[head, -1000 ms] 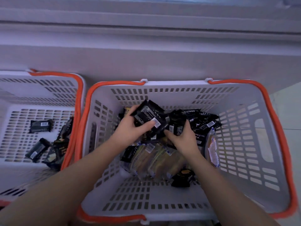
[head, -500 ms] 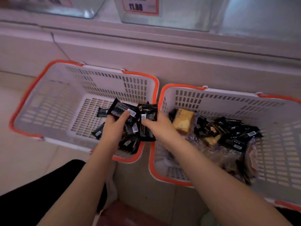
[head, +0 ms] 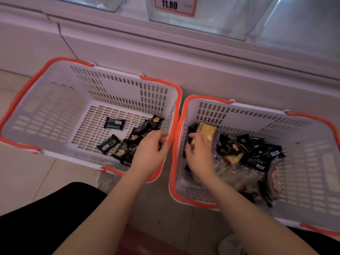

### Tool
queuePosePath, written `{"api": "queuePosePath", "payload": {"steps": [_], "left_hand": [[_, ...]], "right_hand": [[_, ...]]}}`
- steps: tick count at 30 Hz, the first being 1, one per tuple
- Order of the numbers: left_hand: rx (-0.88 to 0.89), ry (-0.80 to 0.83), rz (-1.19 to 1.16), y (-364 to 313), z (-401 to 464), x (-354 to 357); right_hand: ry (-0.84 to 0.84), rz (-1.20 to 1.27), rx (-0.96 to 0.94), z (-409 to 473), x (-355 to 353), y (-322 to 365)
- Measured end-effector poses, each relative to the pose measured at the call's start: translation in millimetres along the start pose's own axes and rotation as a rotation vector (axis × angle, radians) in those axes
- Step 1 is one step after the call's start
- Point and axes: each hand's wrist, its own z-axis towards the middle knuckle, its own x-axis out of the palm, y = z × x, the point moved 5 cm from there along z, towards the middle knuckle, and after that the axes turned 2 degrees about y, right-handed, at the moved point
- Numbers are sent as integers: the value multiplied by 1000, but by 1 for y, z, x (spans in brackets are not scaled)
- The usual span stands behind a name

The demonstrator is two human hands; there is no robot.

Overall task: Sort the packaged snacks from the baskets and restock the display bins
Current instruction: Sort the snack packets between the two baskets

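Observation:
Two white baskets with orange rims stand side by side on the floor. The left basket (head: 55,100) holds several black snack packets (head: 114,123) loose on its bottom. My left hand (head: 150,150) hovers over their right end with fingers loosely curled, holding nothing. The right basket (head: 303,137) holds a heap of black packets (head: 257,153), clear-wrapped cakes (head: 231,173) and a yellow cake packet (head: 206,130). My right hand (head: 199,153) is down in its left corner, fingers curled onto dark packets there; whether it grips one is hidden.
Above the baskets runs a pale shelf ledge (head: 202,57) carrying clear display bins (head: 211,21) and a price tag (head: 174,5) reading 11.80. Tiled floor (head: 24,173) lies to the left. My dark-clothed knee (head: 46,218) is at the bottom left.
Both hands carried black packets from the right basket to the left one and let them go. My right hand has moved back into the right basket's left corner.

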Motion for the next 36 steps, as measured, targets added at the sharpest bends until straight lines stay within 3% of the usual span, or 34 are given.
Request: {"api": "queuePosePath", "payload": {"steps": [5,9,12,17,22,26,28,32,36], "left_hand": [[259,234,148,-54,2,48],[231,421,318,-55,7,86],[201,537,424,-49,13,107],[84,536,399,-47,39,138],[-82,418,233,-44,72,166],[-202,504,429,-25,83,193],[-198,571,538,-14,84,203],[-136,607,621,-2,85,213],[1,598,727,0,89,218]], "right_hand": [[38,102,644,15,-2,-119],[126,296,803,28,19,-154],[153,443,786,37,34,-158],[226,289,581,48,2,-179],[565,224,516,5,-63,-237],[825,-6,509,-17,-82,-253],[784,-136,408,-3,-79,-245],[428,-343,174,42,-61,-211],[406,-340,180,73,-27,-192]]}}
